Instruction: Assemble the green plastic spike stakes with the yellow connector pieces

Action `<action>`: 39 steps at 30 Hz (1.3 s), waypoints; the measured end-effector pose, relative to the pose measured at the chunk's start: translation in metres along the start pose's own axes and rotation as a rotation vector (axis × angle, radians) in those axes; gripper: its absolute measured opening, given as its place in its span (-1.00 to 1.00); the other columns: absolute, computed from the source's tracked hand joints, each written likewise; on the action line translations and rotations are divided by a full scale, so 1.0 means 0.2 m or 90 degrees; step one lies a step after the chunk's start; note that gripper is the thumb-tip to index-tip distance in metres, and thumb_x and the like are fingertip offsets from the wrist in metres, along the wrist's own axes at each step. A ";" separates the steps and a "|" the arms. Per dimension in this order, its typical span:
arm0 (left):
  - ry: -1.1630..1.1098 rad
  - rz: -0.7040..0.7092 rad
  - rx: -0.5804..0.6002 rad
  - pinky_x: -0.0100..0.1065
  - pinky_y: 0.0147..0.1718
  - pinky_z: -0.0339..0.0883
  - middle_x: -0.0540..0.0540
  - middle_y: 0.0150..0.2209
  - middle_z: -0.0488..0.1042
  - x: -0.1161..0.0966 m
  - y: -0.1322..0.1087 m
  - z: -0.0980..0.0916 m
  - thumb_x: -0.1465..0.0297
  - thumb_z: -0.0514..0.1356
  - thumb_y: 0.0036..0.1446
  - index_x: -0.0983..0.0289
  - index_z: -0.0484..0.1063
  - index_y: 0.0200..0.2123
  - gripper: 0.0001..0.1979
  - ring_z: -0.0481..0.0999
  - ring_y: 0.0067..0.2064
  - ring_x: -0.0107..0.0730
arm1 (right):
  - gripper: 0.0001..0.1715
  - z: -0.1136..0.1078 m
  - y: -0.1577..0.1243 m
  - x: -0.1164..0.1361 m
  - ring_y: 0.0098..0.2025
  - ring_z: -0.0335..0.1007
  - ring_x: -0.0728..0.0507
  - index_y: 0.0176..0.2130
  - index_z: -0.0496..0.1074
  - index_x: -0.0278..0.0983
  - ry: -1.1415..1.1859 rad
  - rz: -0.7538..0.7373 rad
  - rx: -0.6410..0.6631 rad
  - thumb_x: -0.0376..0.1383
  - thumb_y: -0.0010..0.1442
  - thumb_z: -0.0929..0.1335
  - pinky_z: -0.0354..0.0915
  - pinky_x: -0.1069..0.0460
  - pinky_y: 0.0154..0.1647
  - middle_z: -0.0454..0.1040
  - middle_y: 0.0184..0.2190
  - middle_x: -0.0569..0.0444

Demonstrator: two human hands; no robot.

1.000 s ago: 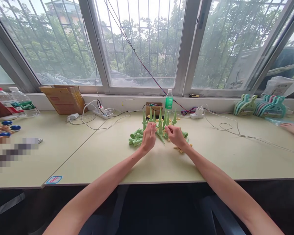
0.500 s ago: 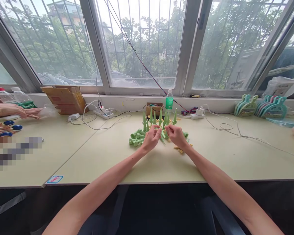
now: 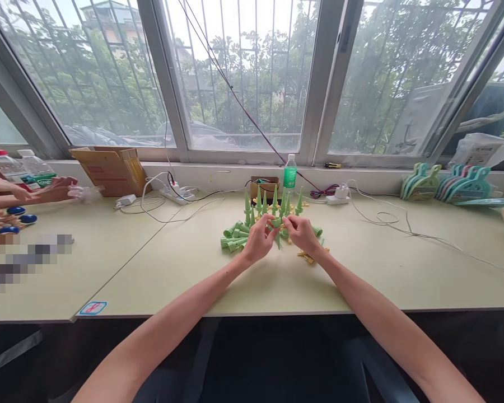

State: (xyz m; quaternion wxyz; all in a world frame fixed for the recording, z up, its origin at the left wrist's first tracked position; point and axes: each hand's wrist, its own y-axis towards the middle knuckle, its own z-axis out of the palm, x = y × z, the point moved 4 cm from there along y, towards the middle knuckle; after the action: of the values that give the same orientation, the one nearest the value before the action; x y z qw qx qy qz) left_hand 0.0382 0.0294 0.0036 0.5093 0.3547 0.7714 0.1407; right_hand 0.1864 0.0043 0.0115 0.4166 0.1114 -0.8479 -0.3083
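Note:
In my left hand (image 3: 259, 239) is a light green plastic cone-shaped piece (image 3: 276, 222), its wide round end up and its narrow tip downward. The fingers are closed around it. My right hand (image 3: 301, 232) is pinched right beside that wide end; whatever it holds is too small to make out. Behind both hands stand several pointed green pieces (image 3: 247, 206), tips up. Green tubular pieces (image 3: 234, 238) lie heaped left of my left hand. Small yellow plastic parts (image 3: 306, 257) lie below my right wrist, and more are scattered among the green ones.
A green-labelled bottle (image 3: 290, 172) and a small cardboard box (image 3: 265, 187) stand behind the pieces. Power strips (image 3: 178, 193) and white cables (image 3: 407, 224) lie along the back. Hangers (image 3: 464, 183) stand at right. Other people's hands (image 3: 52, 190) work at the far left and right edges.
The green piece in my left hand has turned so its round end shows upward. My right hand stays close by. At the right edge, another person's hand now lifts a light blue hanger.

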 end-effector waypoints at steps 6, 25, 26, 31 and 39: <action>0.016 0.005 -0.033 -0.49 -0.49 0.26 0.08 -0.21 0.34 -0.03 0.01 -0.02 0.36 0.12 0.20 0.23 0.27 -0.14 -0.83 0.28 -0.51 -0.61 | -0.48 0.01 0.00 0.00 -0.59 0.03 0.00 -0.57 0.10 -0.24 0.031 0.011 0.037 -0.02 0.31 0.16 0.00 0.08 -0.53 0.17 -0.67 0.17; -0.236 -0.209 -0.002 -0.45 -0.73 0.07 0.02 -0.64 0.29 0.01 0.02 -0.01 -0.02 -0.08 0.24 0.29 0.26 -0.58 -0.44 0.23 -0.70 -0.55 | -0.52 -0.02 -0.01 0.01 -0.60 0.04 0.01 -0.42 0.28 -0.25 0.133 0.029 0.012 0.07 0.27 0.20 0.05 0.08 -0.57 0.16 -0.62 0.19; -0.260 -0.238 0.027 -0.44 -0.73 0.06 0.03 -0.66 0.28 0.01 0.02 -0.01 -0.05 -0.10 0.23 0.29 0.27 -0.62 -0.40 0.22 -0.70 -0.54 | -0.52 -0.01 -0.01 0.02 -0.60 0.04 0.01 -0.42 0.28 -0.25 0.135 0.024 0.022 0.06 0.27 0.21 0.05 0.09 -0.57 0.16 -0.62 0.19; -0.350 -0.323 0.110 -0.43 -0.74 0.05 0.11 -0.59 0.37 0.02 0.02 0.00 -0.07 -0.05 0.19 0.33 0.32 -0.61 -0.38 0.26 -0.68 -0.53 | -0.54 0.01 -0.02 0.04 -0.59 0.02 0.02 -0.44 0.26 -0.25 0.145 0.011 0.063 0.05 0.26 0.22 0.06 0.09 -0.56 0.15 -0.62 0.20; -0.360 -0.252 0.145 -0.46 -0.73 0.13 0.03 -0.51 0.40 0.00 0.01 0.02 0.05 0.09 0.19 0.28 0.27 -0.37 -0.62 0.32 -0.67 -0.53 | -0.57 0.00 -0.01 0.01 -0.59 0.06 0.00 -0.44 0.23 -0.24 0.097 0.018 0.050 0.01 0.28 0.20 0.08 0.08 -0.53 0.20 -0.64 0.18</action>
State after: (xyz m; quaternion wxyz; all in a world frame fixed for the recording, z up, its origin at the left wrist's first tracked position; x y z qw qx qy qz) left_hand 0.0422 0.0297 0.0023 0.6772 0.2776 0.6645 -0.1508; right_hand 0.1846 0.0015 0.0109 0.4797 0.1389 -0.8265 -0.2598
